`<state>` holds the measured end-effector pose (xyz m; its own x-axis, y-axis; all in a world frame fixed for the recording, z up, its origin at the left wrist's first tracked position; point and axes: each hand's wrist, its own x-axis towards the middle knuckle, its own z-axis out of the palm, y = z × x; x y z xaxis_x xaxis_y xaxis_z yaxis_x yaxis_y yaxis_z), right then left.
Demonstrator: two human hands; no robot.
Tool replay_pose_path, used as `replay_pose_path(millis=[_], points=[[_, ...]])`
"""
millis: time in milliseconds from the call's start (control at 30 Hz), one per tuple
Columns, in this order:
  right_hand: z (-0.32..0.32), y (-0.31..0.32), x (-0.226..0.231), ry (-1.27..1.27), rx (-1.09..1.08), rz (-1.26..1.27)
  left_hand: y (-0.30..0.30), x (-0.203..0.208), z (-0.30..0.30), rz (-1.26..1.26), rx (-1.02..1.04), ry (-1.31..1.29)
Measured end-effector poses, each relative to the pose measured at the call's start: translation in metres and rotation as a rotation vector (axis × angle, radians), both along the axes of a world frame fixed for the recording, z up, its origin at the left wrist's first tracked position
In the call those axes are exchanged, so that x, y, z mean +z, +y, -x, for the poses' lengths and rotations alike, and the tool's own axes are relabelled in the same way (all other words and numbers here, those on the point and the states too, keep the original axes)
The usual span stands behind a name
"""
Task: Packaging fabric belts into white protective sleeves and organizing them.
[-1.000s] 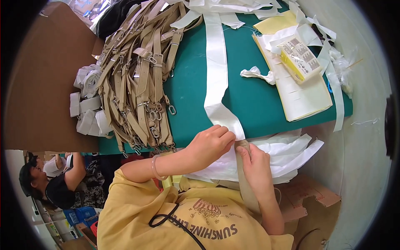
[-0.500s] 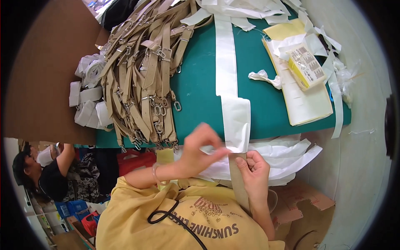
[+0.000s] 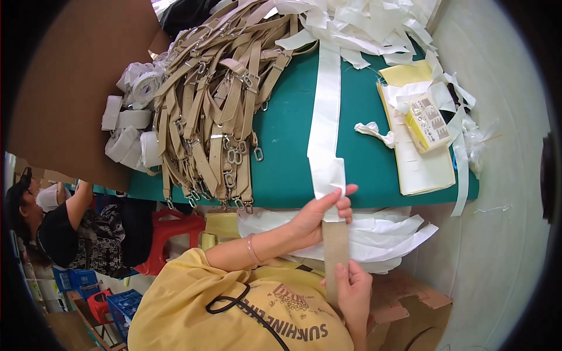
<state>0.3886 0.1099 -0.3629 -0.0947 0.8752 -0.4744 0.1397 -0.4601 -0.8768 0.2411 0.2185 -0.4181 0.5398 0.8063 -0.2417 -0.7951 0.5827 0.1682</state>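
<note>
The left hand (image 3: 319, 212) pinches the place where a long white paper strip (image 3: 325, 123) meets a beige strap (image 3: 335, 257), thumb and fingers closed over the strip's wider lower end. The right hand (image 3: 353, 289) is closed around the lower part of the same strap, close to the person's yellow shirt (image 3: 234, 310). So the strap is stretched between the two hands, almost upright, just below the table's near edge — this tension seems to keep it flat while the paper is handled.

From the left hand the white strip runs toward 12 o'clock across the green table (image 3: 287, 134) and disappears in a heap of loose white paper strips (image 3: 374, 23) at the far end. I judge that it lies straight because it is pulled from one end.

At 10 o'clock from the hands lies a big pile of beige straps with metal rings (image 3: 216, 111), their ring ends hanging over the table edge, within easy reach. Further to 9 o'clock of the pile there are white rolls (image 3: 132, 126). At 2 o'clock sits a small yellow box (image 3: 427, 121) on a stack of pale sheets (image 3: 418, 164), and a crumpled white scrap (image 3: 374, 131) lies between it and the strip. Under the hands more white paper (image 3: 374, 240) hangs down — probably pieces already removed. Another person (image 3: 64, 228) sits at 8 o'clock, apart.
</note>
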Motion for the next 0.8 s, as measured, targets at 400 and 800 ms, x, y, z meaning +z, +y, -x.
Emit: replay_pose_path(millis=[400,800], points=[[-0.01,-0.004,-0.008,0.173,-0.219,0.032,-0.049,-0.013,0.013,-0.323,-0.245,0.556],[-0.013,0.001,-0.018,0.23,-0.151,0.059,-0.04,-0.009,0.017,-0.33,-0.202,0.74]])
